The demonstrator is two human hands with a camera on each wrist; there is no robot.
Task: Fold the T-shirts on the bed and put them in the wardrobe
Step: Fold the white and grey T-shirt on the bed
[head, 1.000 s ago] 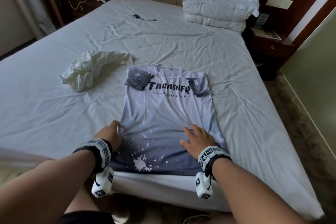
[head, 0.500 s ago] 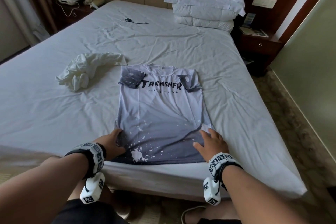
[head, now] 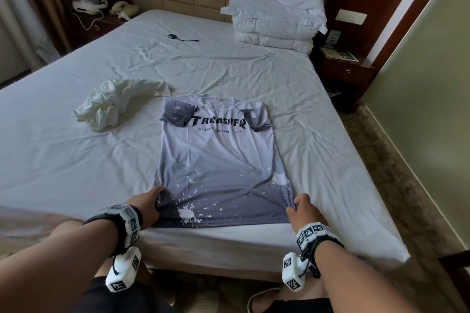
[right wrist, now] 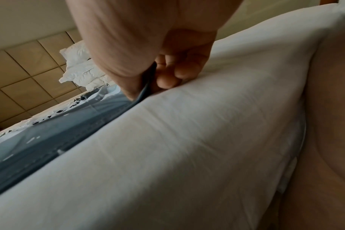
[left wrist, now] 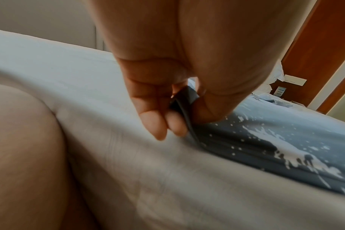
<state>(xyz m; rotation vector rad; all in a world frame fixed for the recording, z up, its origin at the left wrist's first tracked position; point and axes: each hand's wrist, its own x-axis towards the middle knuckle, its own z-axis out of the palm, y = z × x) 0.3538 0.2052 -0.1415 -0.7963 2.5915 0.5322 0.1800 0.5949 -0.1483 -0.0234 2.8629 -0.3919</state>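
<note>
- The grey-to-white gradient T-shirt with black lettering and white paint splashes (head: 218, 160) lies flat on the white bed sheet (head: 76, 160), and its dark hem is between the two hands, at the near edge of the bed.
- The left hand (head: 147, 204) pinches the left hem corner; in the left wrist view the dark cloth sits between the thumb and the fingers (left wrist: 167, 123).
- The right hand (head: 302, 211) pinches the right hem corner; the right wrist view is blurred, but the cloth seems to be held between the thumb and the curled fingers (right wrist: 173, 76).
- Both sleeves are already folded in, so I judge that the next step is to bring the hem up towards the collar.
- Risk: if one hand lifts faster than the other, the fold becomes slanted, and the folded sleeves can slip open.
- Risk: the pinch is only at the corners, so the middle of the hem can sag and wrinkle.
- A crumpled cream-white T-shirt (head: 114, 101) waits beyond the left hand, not yet folded.
</note>
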